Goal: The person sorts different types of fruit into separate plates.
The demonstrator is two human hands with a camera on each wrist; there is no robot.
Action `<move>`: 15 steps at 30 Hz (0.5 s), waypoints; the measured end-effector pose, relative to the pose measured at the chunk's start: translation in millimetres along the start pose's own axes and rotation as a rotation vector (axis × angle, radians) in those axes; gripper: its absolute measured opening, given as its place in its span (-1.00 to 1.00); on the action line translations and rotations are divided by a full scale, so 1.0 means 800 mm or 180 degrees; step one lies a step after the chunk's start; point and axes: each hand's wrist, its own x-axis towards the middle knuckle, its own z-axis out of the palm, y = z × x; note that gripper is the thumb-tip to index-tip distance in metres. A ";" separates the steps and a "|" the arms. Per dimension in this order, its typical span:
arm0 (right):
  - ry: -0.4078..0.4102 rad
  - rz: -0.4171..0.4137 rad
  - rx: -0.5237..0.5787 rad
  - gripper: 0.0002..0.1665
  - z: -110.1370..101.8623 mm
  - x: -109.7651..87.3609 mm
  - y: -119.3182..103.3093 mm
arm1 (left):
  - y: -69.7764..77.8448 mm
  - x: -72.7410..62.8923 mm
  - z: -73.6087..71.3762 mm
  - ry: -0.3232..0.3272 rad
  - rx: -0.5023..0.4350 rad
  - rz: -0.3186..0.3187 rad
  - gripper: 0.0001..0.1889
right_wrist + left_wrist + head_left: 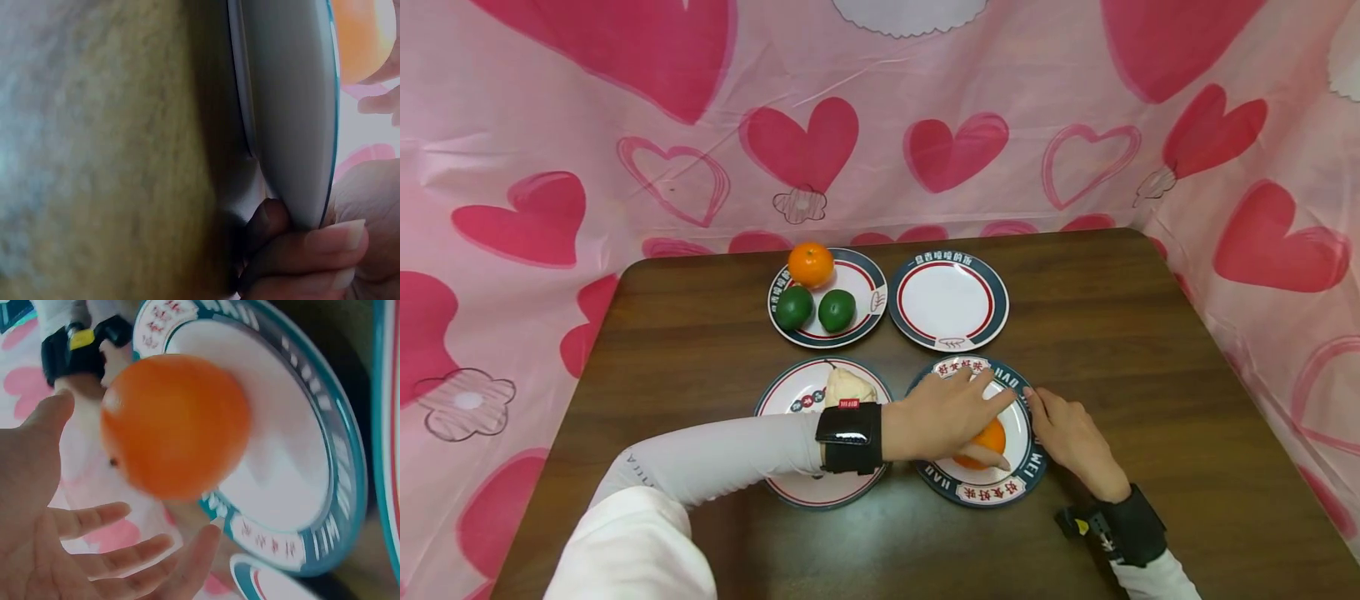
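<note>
Over the front right plate point(1037, 462), my left hand point(943, 417) reaches across from the left, fingers spread around an orange point(994, 435). In the left wrist view the orange point(178, 425) sits beside loosely bent fingers point(131, 556), with a gap between them and its skin. My right hand point(1071, 437) is at that plate's right rim. The right wrist view shows its curled fingers point(306, 250) gripping the rim of the plate point(287, 119), some of them under its edge. My left hand hides part of the orange and the plate's middle.
Behind on the left, a plate point(874, 279) bears an orange point(811, 265) and two dark green fruits point(837, 311). Next to it stands a bare white plate point(951, 300). A pale pear-like fruit point(847, 386) lies on the front left plate point(782, 396), partly under my left forearm.
</note>
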 end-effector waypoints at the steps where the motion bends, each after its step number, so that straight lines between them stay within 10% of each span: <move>1: 0.0001 0.0009 -0.0005 -0.50 0.000 0.001 0.000 | -0.006 -0.001 -0.006 0.0000 -0.0032 -0.0076 -0.13; 15: -0.0048 0.0071 0.0009 -0.46 -0.002 -0.002 -0.001 | -0.194 -0.007 -0.056 0.0743 0.0022 -0.1448 -0.34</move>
